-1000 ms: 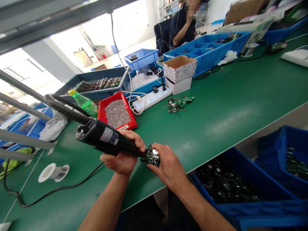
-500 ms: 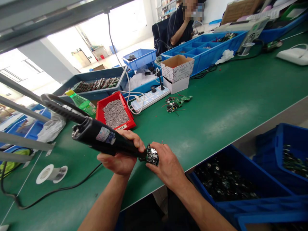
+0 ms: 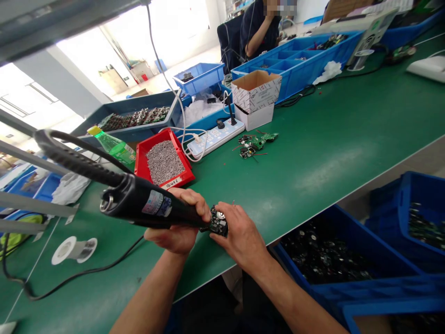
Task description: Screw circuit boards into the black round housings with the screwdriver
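My left hand (image 3: 181,232) is closed around a black corded electric screwdriver (image 3: 139,202), which lies tilted with its cable end up and to the left. The tool's front end reaches a small round-edged circuit board assembly (image 3: 219,224) with a silvery disc on it; the tip itself is hidden by my fingers and the board. My right hand (image 3: 241,234) grips that assembly from the right, fingers on its far side and thumb at the near side, just above the green table's front part. A red tray of small screws (image 3: 165,162) sits beyond the screwdriver.
On the green table (image 3: 313,157) lie a loose circuit board with wires (image 3: 255,144), a power strip (image 3: 215,138), a solder spool (image 3: 74,250) and a green bottle (image 3: 114,146). Blue bins of parts (image 3: 327,255) stand below the right edge. A person (image 3: 257,32) sits across.
The view has shifted slightly. The screwdriver's rear end sits a little lower and further left; both hands keep their holds.
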Demonstrator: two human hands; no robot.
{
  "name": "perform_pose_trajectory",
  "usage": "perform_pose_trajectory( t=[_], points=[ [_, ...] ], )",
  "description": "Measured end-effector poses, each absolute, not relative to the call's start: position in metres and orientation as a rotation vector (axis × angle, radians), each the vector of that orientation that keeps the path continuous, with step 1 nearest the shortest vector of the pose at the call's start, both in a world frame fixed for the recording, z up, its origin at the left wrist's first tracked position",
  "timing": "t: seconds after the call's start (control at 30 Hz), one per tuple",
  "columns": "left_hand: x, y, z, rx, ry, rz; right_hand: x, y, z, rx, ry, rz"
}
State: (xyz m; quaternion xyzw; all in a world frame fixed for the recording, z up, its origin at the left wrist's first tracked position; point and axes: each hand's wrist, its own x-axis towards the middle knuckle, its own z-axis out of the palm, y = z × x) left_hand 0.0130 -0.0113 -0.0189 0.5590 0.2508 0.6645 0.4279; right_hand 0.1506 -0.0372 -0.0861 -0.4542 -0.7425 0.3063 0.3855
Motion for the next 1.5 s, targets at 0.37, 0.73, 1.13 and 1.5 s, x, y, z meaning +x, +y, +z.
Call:
perform_pose_trajectory(
  t=[0.37,0.73,1.13,1.5],
  points=[
    [0.014,-0.011,-0.017,1.343,0.647,1.695,0.151,-0.036,-0.086,-1.152,-1.897,0.788],
    [0.020,-0.010,-0.013,1.337,0.640,1.715,0.152,-0.038,-0.085,-1.155,-1.884,0.817],
    [0.027,-0.009,-0.021,1.335,0.616,1.667,0.152,-0.038,-0.084,-1.171,-1.877,0.813],
    [0.028,-0.009,-0.024,1.319,0.649,1.670,0.153,-0.037,-0.084,-1.176,-1.882,0.816]
  ],
)
